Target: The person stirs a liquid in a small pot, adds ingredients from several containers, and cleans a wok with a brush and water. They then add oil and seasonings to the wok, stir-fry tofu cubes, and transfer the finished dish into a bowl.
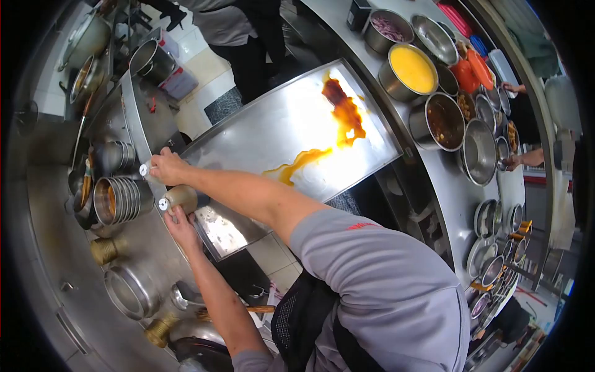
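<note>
Grey shirt sleeve [384, 279] blocks the near right. At the steel desk [145, 118] edge, the left hand [180, 226] has its grip around a tan white-capped jar [181, 198] lying left-right, cap pointing left. The right hand [167, 166] closes its grip on a small white-capped item [144, 169], mostly hidden.

Small white item [144, 169] pinched in right hand [167, 166]: too small to identify. Left hand [181, 226] fingertips hidden behind brown cup [181, 198]. Co-worker [238, 28] at 12 o'clock cut off by top edge. Small tins [493, 270] at 4 o'clock: contents blurred.

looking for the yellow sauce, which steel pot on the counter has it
The steel pot full of bright yellow liquid, right of the stained tray. The brown-filled pot and the purple-filled pot beside it differ in colour.
</note>
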Motion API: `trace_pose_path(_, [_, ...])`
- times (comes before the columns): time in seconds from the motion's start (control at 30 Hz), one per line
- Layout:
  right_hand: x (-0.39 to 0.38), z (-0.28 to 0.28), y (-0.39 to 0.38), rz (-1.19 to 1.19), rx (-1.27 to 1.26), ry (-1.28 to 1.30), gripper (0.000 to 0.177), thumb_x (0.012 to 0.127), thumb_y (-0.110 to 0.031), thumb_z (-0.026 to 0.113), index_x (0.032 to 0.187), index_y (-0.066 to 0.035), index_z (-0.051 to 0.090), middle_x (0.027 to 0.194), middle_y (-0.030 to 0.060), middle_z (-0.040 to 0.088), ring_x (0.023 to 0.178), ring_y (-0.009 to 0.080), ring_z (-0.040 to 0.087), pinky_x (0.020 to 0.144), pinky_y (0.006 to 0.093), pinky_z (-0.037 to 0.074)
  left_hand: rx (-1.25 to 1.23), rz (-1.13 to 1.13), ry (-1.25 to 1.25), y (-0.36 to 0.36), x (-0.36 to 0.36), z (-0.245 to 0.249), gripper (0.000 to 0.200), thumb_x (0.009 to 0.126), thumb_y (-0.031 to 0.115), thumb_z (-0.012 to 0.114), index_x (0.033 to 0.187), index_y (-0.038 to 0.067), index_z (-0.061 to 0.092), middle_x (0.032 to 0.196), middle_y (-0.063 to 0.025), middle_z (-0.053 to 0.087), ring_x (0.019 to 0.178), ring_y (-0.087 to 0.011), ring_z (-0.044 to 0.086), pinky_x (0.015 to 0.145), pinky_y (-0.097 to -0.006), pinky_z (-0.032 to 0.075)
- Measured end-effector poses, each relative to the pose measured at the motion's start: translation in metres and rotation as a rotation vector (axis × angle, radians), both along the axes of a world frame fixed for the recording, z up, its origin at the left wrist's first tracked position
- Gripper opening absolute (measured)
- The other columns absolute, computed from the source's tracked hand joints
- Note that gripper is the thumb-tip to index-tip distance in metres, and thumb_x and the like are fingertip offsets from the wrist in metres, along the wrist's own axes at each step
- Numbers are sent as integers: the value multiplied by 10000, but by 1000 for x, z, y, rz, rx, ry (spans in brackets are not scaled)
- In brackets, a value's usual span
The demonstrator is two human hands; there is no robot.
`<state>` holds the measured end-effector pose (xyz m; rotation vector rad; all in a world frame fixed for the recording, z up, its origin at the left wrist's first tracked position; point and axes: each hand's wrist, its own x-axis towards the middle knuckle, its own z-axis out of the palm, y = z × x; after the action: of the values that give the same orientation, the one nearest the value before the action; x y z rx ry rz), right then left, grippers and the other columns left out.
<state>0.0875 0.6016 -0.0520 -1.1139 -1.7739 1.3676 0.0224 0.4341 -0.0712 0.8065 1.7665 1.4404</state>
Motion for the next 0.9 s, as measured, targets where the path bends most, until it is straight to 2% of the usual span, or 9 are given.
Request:
trace_pose_path(0.13, [17, -13, 7, 42, 21, 97, 331, 877, -292, 642, 1071, -24, 625, 1290, 273, 456, 1169, 423, 496, 1002, 470, 418, 11, 9, -78, -25, 5, 10, 376, 1006, 218, 536, 1321, 41, 431, 1252, -115, 517, 1102, -231, 567, 845, -428, 550])
trace_pose_path(0.3, [138, 40, -73, -115, 294, 356, 272, 853, -291, 701, 929, -52, 597, 1288, 253, 486, 1213, 405, 470, 1012, 427, 400, 128, -78, -188, -122, 39, 70, 362, 1014, 136, 487, 1351, 28, 412, 1294, -142, 499, 1190, -260, 540, 931, -474, 551])
trace_pose_path(0.4, [242, 101, -149, -134, 339, 238, 305, 832, -280, 741, 877, -41, 558, 1338, 227, 454, 1249, 342, 465, 982, 404, 446, 176, -249, -278, -175, 56, 91, 371, 1009, 104, 485, 1364, 25, 415, 1326, -152, 496, 1212, -279, 538, 921, -462, 556])
trace_pose_path(0.53, [355, 141, -262, -226, 203, 61, 333, 805, -249, 778, 833, -13, 545, 1365, 201, 440, 1234, 283, 483, 957, 376, 476, -68, -535, -360, -227, 103, 87, 373, 991, 75, 516, 1355, 27, 450, 1303, -146, 543, 1146, -278, 591, 897, -435, 569])
trace_pose_path(0.57, [380, 142, -289, -272, 163, 33, 335, 805, -251, 779, 816, -13, 543, 1362, 199, 454, 1231, 280, 488, 965, 377, 466, -149, -540, -421, -234, 114, 73, 345, 990, 82, 525, 1328, 38, 477, 1268, -128, 573, 1102, -255, 615, 870, -417, 578])
trace_pose_path(0.67, [445, 122, -368, -516, 12, -107, 413, 781, -317, 778, 978, 16, 635, 1366, 249, 471, 1237, 353, 508, 1005, 393, 429, -346, -685, -482, -247, 155, 18, 319, 980, 98, 550, 1292, 49, 504, 1230, -90, 601, 1059, -206, 633, 847, -395, 581])
trace_pose_path(0.77, [492, 45, -436, -759, -98, -247, 428, 769, -297, 790, 1010, 22, 640, 1383, 247, 462, 1263, 343, 500, 1028, 401, 423, -511, -729, -493, -247, 199, -57, 248, 979, 155, 577, 1219, 111, 537, 1188, -19, 591, 1040, -177, 599, 816, -399, 536])
trace_pose_path(0.83, [513, 4, -469, -906, -243, -281, 431, 762, -289, 799, 1020, 20, 645, 1388, 248, 458, 1257, 350, 502, 1022, 408, 426, -569, -752, -436, -234, 233, -98, 206, 980, 194, 582, 1157, 94, 551, 1158, -18, 593, 1004, -152, 589, 827, -349, 500])
trace_pose_path(0.9, [527, -25, -496, -975, -296, -284, 386, 763, -266, 802, 979, 13, 644, 1390, 249, 456, 1250, 368, 503, 1018, 405, 424, -505, -848, -285, -212, 244, -175, 201, 985, 214, 574, 1130, 77, 550, 1150, -22, 592, 994, -141, 581, 832, -326, 484])
